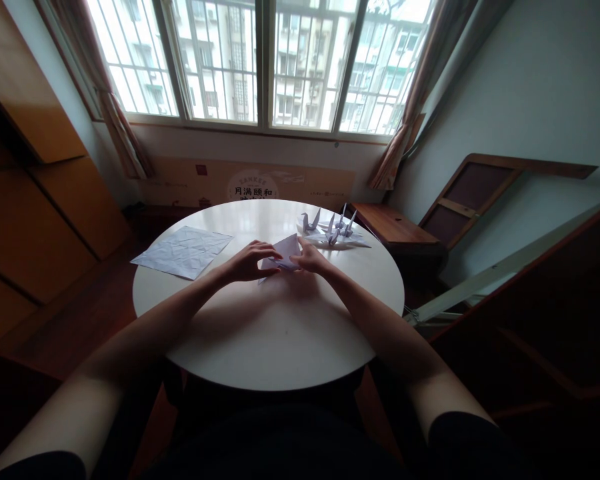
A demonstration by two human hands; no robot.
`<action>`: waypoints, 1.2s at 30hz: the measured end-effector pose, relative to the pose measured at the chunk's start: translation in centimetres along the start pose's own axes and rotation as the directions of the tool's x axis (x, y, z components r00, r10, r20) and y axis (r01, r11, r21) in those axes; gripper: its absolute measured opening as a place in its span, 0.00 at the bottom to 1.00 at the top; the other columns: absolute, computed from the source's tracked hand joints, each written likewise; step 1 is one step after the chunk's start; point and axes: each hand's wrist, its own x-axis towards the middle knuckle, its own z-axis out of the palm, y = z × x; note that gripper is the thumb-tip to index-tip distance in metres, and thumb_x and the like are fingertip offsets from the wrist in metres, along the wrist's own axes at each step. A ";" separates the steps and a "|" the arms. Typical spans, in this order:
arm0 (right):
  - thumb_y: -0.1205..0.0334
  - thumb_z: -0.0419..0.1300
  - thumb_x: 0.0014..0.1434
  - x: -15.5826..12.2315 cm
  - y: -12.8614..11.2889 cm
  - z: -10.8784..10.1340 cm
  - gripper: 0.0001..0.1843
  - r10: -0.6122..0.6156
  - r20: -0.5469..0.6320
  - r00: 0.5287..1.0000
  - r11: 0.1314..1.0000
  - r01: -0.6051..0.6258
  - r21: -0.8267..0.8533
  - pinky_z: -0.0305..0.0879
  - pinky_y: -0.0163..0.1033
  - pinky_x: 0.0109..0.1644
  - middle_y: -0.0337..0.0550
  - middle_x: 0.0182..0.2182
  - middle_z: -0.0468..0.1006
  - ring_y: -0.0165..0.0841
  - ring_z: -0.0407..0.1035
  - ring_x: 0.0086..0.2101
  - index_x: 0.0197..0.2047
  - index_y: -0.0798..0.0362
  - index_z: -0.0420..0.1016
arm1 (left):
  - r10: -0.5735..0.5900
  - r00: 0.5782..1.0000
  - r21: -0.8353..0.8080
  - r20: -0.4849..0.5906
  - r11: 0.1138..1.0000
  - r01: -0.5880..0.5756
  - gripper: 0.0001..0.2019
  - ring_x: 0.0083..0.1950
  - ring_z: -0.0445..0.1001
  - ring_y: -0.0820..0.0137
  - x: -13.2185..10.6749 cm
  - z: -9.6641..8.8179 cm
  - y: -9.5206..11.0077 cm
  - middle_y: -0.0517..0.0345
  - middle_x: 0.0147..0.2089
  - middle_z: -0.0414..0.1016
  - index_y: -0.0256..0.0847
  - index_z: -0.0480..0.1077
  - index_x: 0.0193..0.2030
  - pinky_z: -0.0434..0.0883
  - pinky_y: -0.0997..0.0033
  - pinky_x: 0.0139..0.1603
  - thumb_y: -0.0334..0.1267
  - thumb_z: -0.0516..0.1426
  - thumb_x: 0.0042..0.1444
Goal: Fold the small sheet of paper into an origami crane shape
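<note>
Seeing dark clothing (280, 443) nearest the lens, then bare forearms (155, 327) over a round white table (285, 347). Got left hand (251, 260) curved in a loose C, holding the left part of a folded white paper (290, 246) between thumb and fingers. Got right hand (310, 257) in a narrow pinch at the right edge of same paper, around table centre. Can't tell the exact fold under the fingertips. Also see a flat creased sheet (185, 251) at table left, apart from both hands, and paper cranes (310, 223) bunched at far right. Note printed cardboard (325, 180) behind, below a barred window (310, 73).
</note>
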 end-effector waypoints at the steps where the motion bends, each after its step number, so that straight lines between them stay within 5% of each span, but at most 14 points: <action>1: 0.66 0.64 0.50 0.2 0.3 -0.1 0.33 -0.016 -0.013 1.000 1.000 0.016 -0.002 0.67 0.37 0.22 0.42 0.27 0.75 0.31 0.67 0.20 0.59 0.58 0.65 | 0.000 1.000 -0.006 -0.001 1.000 0.000 0.12 0.42 0.77 0.64 0.0 0.2 -0.1 0.49 0.42 0.79 0.40 0.77 0.48 0.68 0.62 0.52 0.42 0.61 0.60; 7: 0.60 0.62 0.55 1.1 1.5 -0.4 0.40 -0.085 -0.153 0.985 0.981 0.057 -0.184 0.71 0.45 0.39 0.44 0.30 0.75 0.35 0.69 0.27 0.68 0.59 0.57 | 0.022 1.000 -0.095 0.022 0.995 -0.019 0.08 0.39 0.78 0.68 -0.2 0.7 -0.4 0.50 0.41 0.81 0.41 0.78 0.41 0.69 0.67 0.49 0.34 0.56 0.62; 13: 0.64 0.63 0.52 1.0 1.5 -0.7 0.41 -0.219 -0.277 0.936 0.947 0.135 -0.291 0.70 0.48 0.45 0.54 0.47 0.72 0.39 0.68 0.38 0.68 0.53 0.58 | -0.002 0.999 -0.197 -0.044 0.980 -0.007 0.06 0.36 0.79 0.70 0.0 -0.1 -0.6 0.54 0.36 0.81 0.39 0.76 0.35 0.71 0.67 0.49 0.30 0.57 0.56; 19: 0.72 0.58 0.49 0.8 1.1 -0.4 0.35 -0.431 -0.140 0.891 0.861 0.360 -0.360 0.67 0.51 0.53 0.51 0.47 0.68 0.43 0.66 0.48 0.62 0.51 0.67 | -0.188 0.977 -0.309 -0.100 0.939 0.150 0.06 0.40 0.80 0.65 -0.1 -0.8 -1.6 0.52 0.34 0.81 0.36 0.74 0.28 0.74 0.68 0.45 0.31 0.57 0.55; 27: 0.67 0.61 0.59 0.4 1.0 0.2 0.07 -0.501 0.030 0.865 0.795 0.474 -0.378 0.67 0.52 0.55 0.53 0.53 0.66 0.39 0.69 0.46 0.36 0.54 0.82 | -0.371 0.920 -0.589 -0.128 0.775 0.231 0.06 0.34 0.80 0.65 -0.2 -0.7 -2.8 0.54 0.26 0.76 0.36 0.68 0.26 0.75 0.65 0.39 0.33 0.58 0.52; 31: 0.53 0.70 0.53 0.2 1.1 0.2 0.14 -0.504 0.096 0.858 0.764 0.495 -0.414 0.67 0.55 0.55 0.54 0.52 0.69 0.43 0.70 0.48 0.40 0.52 0.83 | -0.444 0.879 -0.589 -0.174 0.762 0.268 0.03 0.33 0.77 0.67 -0.2 -0.5 -3.8 0.56 0.25 0.74 0.36 0.69 0.26 0.73 0.67 0.38 0.29 0.53 0.46; 36: 0.59 0.72 0.52 0.2 1.3 0.3 0.16 -0.475 0.175 0.863 0.780 0.504 -0.371 0.70 0.47 0.51 0.51 0.49 0.71 0.36 0.73 0.41 0.45 0.51 0.83 | -0.533 0.807 -0.461 -0.254 0.800 0.383 0.12 0.34 0.74 0.66 -0.2 -0.8 -4.4 0.56 0.29 0.75 0.37 0.73 0.30 0.70 0.65 0.41 0.29 0.49 0.44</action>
